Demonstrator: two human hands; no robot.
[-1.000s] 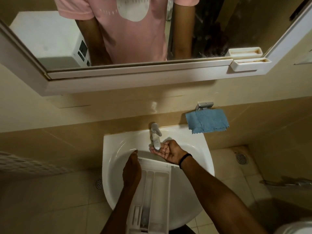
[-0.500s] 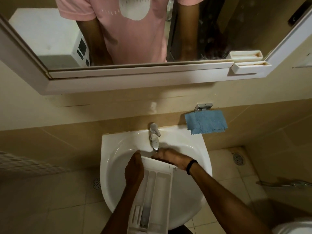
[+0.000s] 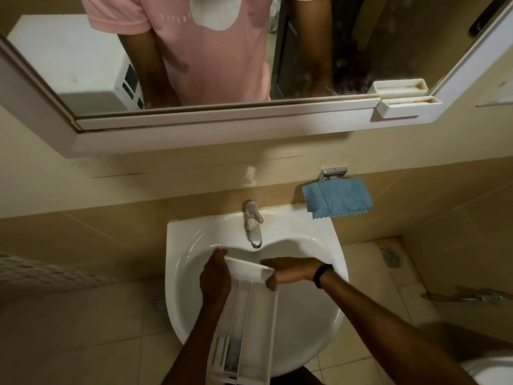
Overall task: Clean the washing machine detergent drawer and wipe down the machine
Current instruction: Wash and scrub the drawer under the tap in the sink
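Note:
The white detergent drawer [image 3: 254,312], long and split into compartments, lies over the white basin [image 3: 313,323] with its front panel just below the chrome tap [image 3: 253,226]. My left hand [image 3: 215,279] grips the drawer's left side near the front panel. My right hand [image 3: 294,270] lies across the front panel's right end, fingers straight along its top and thumb under the corner. A blue cloth [image 3: 337,198] hangs from a chrome holder on the wall, to the right of the tap.
A mirror [image 3: 222,51] above the basin reflects a pink shirt, two arms and a white machine. A white soap tray [image 3: 408,105] sits at its lower right corner. Floor drains [image 3: 390,257] lie in the beige tiles on either side.
My right hand left its palm-up place under the tap and came down onto the drawer's front panel, then slid to its right end. The drawer tilted slightly, its front panel now angled.

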